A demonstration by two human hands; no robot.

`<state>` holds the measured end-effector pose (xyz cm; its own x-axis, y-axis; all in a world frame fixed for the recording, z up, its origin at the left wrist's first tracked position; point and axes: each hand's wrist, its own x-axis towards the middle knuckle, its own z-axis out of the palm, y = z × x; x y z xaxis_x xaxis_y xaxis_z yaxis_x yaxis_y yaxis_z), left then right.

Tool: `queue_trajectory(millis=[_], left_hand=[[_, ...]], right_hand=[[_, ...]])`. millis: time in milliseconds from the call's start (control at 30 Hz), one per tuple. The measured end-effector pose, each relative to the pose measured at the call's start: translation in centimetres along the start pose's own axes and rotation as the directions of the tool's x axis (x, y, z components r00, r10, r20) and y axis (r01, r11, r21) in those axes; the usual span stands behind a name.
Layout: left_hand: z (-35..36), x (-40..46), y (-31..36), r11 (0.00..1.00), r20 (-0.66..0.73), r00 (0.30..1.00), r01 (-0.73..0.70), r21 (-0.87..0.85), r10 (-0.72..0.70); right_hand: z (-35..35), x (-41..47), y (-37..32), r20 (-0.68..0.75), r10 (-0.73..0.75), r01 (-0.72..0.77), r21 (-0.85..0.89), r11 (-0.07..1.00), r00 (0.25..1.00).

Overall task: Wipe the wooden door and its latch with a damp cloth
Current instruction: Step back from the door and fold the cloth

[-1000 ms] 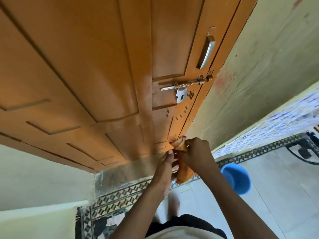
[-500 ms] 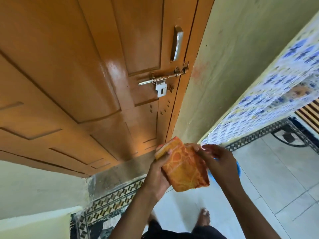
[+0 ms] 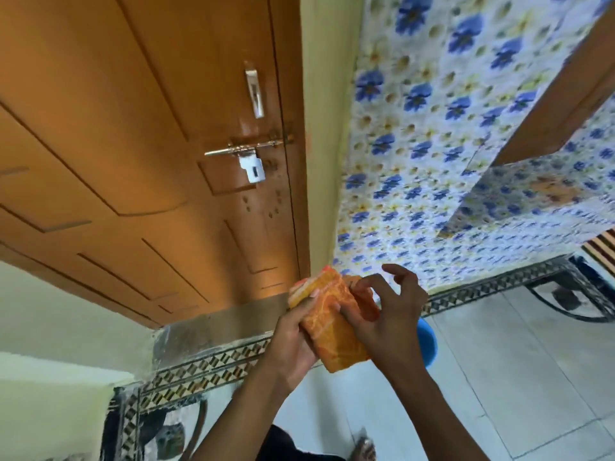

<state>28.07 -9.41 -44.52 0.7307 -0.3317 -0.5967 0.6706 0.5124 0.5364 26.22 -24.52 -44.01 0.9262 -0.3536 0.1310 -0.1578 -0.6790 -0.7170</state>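
We note both hands off the door (image 3: 139,134): left hand (image 3: 293,341) clamped on the folded cloth (image 3: 329,324), right hand (image 3: 389,314) pinching it, outer fingers spread.

One wooden door (image 3: 116,134), far left, carrying one latch (image 3: 244,150) and one metal handle (image 3: 254,93). One folded orange cloth (image 3: 327,322). Two hands: left (image 3: 293,337), right (image 3: 387,319). One blue bucket (image 3: 427,341), near right.
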Motion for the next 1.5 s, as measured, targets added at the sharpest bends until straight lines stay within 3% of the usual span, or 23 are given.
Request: queue_trajectory(millis=[200,367,500,700,1000,1200,1300,1367,1500], left_hand=[[5.5,-0.9,-5.8,1.000,-0.015,1.000,0.018,-0.014,-0.018],[8.2,-0.1,-9.0,0.997,-0.008,0.998,0.065,0.030,-0.065],[10.1,1.8,-11.0,0.995,-0.011,1.000,0.028,0.101,-0.027],[13.0,5.8,-13.8,0.968,-0.025,1.000,-0.008,0.252,0.014],[16.4,13.2,-12.7,0.972,-0.040,0.997,0.076,0.220,-0.069],[18.9,16.8,-11.3,0.965,-0.030,0.987,0.162,0.208,-0.159],[20.5,17.8,-11.7,0.961,-0.007,0.989,0.144,0.234,-0.147],[21.8,18.3,-12.1,0.945,-0.018,0.993,0.115,0.306,-0.115],[24.5,19.2,-13.4,0.891,-0.060,0.998,0.030,0.453,-0.003]], right_hand=[[-5.5,-1.6,4.9,0.070,0.005,-0.003,-0.020,1.000,0.998],[-8.9,-1.0,7.2,0.121,0.162,-0.189,0.257,0.948,0.979],[-10.9,-0.7,9.7,0.103,0.260,-0.280,0.350,0.894,0.960],[-11.8,2.1,14.0,0.114,0.510,-0.506,0.426,0.750,0.853],[-12.8,9.6,19.7,0.309,0.647,-0.717,0.285,0.636,0.697],[-13.3,13.2,22.8,0.628,0.618,-0.881,0.334,0.336,0.473],[-13.6,13.9,24.0,0.751,0.501,-0.895,0.427,0.125,0.429],[-14.2,14.3,24.5,0.789,0.429,-0.880,0.474,0.033,0.441],[-15.4,15.7,26.7,0.763,0.327,-0.817,0.573,0.058,0.558]])
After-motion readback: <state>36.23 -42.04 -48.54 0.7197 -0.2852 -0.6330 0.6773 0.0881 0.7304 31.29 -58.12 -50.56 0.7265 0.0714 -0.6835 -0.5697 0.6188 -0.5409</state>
